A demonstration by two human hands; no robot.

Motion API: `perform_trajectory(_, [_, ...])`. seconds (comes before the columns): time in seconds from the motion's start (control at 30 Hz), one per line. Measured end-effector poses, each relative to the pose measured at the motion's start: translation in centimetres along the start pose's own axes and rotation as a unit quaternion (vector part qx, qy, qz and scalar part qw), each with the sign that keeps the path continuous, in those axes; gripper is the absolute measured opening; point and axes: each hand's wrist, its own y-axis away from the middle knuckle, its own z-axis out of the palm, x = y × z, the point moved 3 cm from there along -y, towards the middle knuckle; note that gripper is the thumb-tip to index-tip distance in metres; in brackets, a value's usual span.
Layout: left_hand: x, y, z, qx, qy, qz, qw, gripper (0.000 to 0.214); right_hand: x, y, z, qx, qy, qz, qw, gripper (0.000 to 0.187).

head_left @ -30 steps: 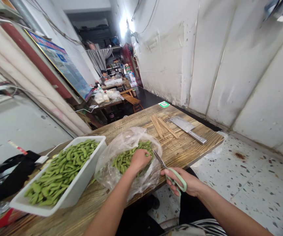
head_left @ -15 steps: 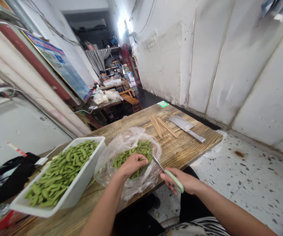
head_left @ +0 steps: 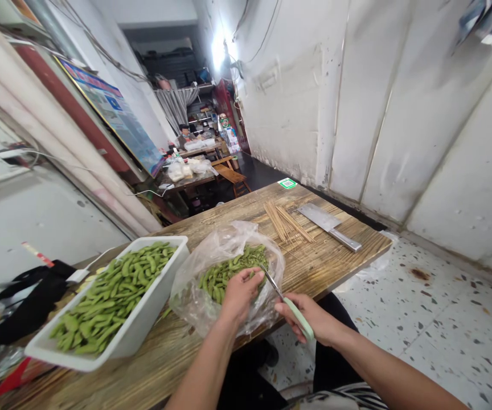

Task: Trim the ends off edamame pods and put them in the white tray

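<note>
My left hand [head_left: 240, 293] is pinched on a green bean pod over an open clear plastic bag [head_left: 212, 256] of bean pods [head_left: 224, 273] on the wooden table [head_left: 327, 256]. My right hand [head_left: 310, 316] grips green-handled scissors [head_left: 291, 304], whose blades point up-left and meet the pod at my left fingertips. A white rectangular tub [head_left: 143, 324] heaped with green pods [head_left: 113, 296] stands just left of the bag.
Bamboo skewers [head_left: 284, 222] and a steel cleaver [head_left: 329, 225] lie at the table's far right. A green-and-white card [head_left: 287, 183] sits at the far edge. Black fabric [head_left: 32, 296] and clutter lie at the left. A terrazzo floor and white wall are to the right.
My left hand lifted out of the bag toward me with a pod. The right hand brought the scissors left, up to the left fingertips.
</note>
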Motion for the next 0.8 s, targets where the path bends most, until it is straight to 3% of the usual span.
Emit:
perform_trajectory(0.17, [-1.1, 0.3, 0.8, 0.082, 0.134, 0.02, 0.987, 0.049, 0.6, -0.4, 0.7, 0.012, -0.017, -0.005, 1.0, 0.045])
perform_trajectory(0.4, [-1.4, 0.3, 1.0, 0.084, 0.223, 0.026, 0.971, 0.041, 0.6, -0.9, 0.8, 0.017, -0.012, -0.006, 1.0, 0.043])
perform_trajectory(0.63, [-1.6, 0.5, 0.5, 0.096, 0.24, 0.037, 0.965, 0.04, 0.5, -0.9, 0.7, 0.021, 0.004, -0.011, 1.0, 0.043])
perform_trajectory(0.8, [-1.2, 0.7, -0.2, 0.051, 0.172, 0.024, 0.983, 0.037, -0.2, -0.5, -0.1, -0.017, 0.039, -0.039, 0.998, 0.041])
